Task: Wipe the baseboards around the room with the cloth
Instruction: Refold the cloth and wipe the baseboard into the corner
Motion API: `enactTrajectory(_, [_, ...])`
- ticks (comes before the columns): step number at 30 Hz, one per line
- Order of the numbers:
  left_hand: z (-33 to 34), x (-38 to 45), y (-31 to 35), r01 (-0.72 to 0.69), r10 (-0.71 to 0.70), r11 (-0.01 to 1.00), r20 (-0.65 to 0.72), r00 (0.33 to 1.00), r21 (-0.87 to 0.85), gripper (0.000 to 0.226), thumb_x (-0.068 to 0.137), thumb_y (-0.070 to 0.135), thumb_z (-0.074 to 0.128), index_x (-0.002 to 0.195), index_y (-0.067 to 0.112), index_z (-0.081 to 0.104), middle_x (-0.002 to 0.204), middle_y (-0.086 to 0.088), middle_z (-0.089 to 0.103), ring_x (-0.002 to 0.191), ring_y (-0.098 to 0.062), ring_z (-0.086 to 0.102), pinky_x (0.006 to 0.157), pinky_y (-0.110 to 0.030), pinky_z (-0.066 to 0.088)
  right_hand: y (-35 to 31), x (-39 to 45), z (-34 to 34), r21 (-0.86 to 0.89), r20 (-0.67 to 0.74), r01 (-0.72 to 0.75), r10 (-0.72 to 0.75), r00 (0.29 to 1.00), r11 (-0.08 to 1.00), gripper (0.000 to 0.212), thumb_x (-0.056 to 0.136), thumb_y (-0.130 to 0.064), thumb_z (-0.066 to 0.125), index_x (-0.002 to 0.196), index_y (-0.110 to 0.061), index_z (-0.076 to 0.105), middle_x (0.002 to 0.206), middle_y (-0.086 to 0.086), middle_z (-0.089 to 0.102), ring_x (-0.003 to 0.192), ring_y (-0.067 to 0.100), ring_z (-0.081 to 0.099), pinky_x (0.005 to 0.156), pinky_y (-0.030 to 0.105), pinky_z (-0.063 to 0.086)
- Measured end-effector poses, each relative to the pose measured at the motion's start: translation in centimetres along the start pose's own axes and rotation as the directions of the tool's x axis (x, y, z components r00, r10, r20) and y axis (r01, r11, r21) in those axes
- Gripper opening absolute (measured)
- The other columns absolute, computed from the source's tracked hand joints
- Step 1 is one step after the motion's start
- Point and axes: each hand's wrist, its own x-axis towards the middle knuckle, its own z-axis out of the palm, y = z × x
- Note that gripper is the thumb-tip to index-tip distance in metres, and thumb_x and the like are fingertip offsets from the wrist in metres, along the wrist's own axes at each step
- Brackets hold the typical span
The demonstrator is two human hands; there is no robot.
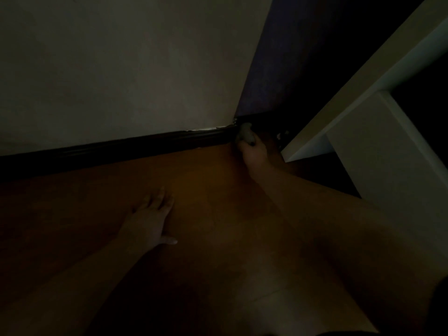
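dim light, colours muted. baseboard [145,144] black/v. dark, glossy, plain. wall [109,64] above it off-white/grey, no pattern; adj. wall [271,69] dark bluish-purple. floor [206,190] orange-brown, wood-like, faint grain. cloth [244,133] pale grey-green, plain. furniture [378,132] on right white, w/ plain panels. white chipped paint specks along top edge of baseboard nr corner.

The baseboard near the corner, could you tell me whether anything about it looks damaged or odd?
Yes. Along the top edge of the dark baseboard, just left of the corner where the right hand presses the cloth, a ragged pale strip shows, like chipped paint or a gap against the wall.
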Motion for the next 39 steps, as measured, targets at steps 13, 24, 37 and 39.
enactTrajectory(13, [0.3,0.2,-0.3,-0.008,0.008,1.0,-0.043,0.999,0.008,0.12,0.077,0.071,0.064,0.155,0.03,-0.017,0.161,-0.002,-0.028,0.151,-0.034,-0.007,0.117,-0.058,0.022,-2.7,-0.5,-1.3,0.167,-0.046,-0.104,0.113,0.993,0.98,0.043,0.09,-0.015,0.055,0.133,-0.016,0.06,0.118,0.01,0.066,0.107,0.026,0.063,0.091,0.035,0.052])
enactTrajectory(24, [1.4,-1.9,-2.2,-0.08,0.081,0.996,-0.063,0.995,0.028,0.088,0.094,0.069,0.037,0.155,0.034,-0.017,0.162,0.007,-0.025,0.152,-0.024,-0.009,0.117,-0.062,0.016,-5.6,-6.6,-0.9,0.344,-0.099,-0.002,0.038,0.994,0.939,0.024,0.09,-0.01,0.055,0.112,-0.014,0.063,0.103,0.003,0.066,0.107,0.027,0.063,0.096,0.041,0.051])
enactTrajectory(37, [7.1,-9.0,-8.1,0.124,-0.15,0.987,-0.333,0.931,-0.098,0.066,0.098,0.062,0.008,0.154,0.036,-0.016,0.165,0.008,-0.013,0.152,-0.015,-0.008,0.118,-0.057,0.008,-3.9,-14.3,9.6,0.272,0.474,-0.207,0.056,0.879,0.94,0.034,0.093,-0.014,0.061,0.123,-0.03,0.057,0.124,0.01,0.064,0.107,0.026,0.063,0.082,0.036,0.051])
enactTrajectory(39, [7.4,-9.3,-8.9,0.166,-0.192,0.98,-0.328,0.925,-0.107,0.065,0.101,0.059,0.015,0.155,0.035,-0.015,0.165,0.009,-0.012,0.152,-0.016,-0.008,0.118,-0.057,0.008,-3.6,-14.5,10.5,0.25,0.507,-0.201,0.048,0.86,0.947,0.037,0.094,-0.014,0.061,0.127,-0.03,0.054,0.127,0.01,0.062,0.111,0.027,0.062,0.092,0.041,0.051])
